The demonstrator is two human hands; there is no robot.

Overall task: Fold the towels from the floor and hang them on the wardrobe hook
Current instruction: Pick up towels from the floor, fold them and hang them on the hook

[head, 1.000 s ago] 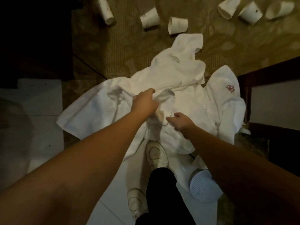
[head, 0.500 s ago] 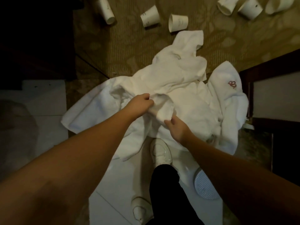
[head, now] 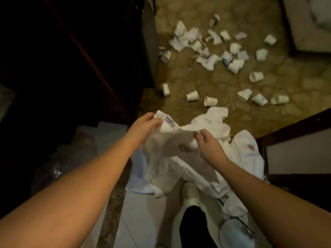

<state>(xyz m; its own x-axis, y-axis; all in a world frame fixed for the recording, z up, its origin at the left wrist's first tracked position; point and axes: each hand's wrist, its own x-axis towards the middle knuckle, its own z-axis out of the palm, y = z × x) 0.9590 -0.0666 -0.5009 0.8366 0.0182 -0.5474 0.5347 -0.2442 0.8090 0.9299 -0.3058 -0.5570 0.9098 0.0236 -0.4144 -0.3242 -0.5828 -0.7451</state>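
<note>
While a person stands over a heap of white towels (head: 211,129) on the floor, the left hand (head: 145,125) pinches one corner of a lifted towel (head: 172,138) beside its sewn label (head: 169,121), and the right hand (head: 207,146) grips the same edge nearby. Paper cups (head: 192,96) litter the carpet (head: 215,83) beyond. To fold well, the hands should probably slide apart along that edge until it hangs flat.
</note>
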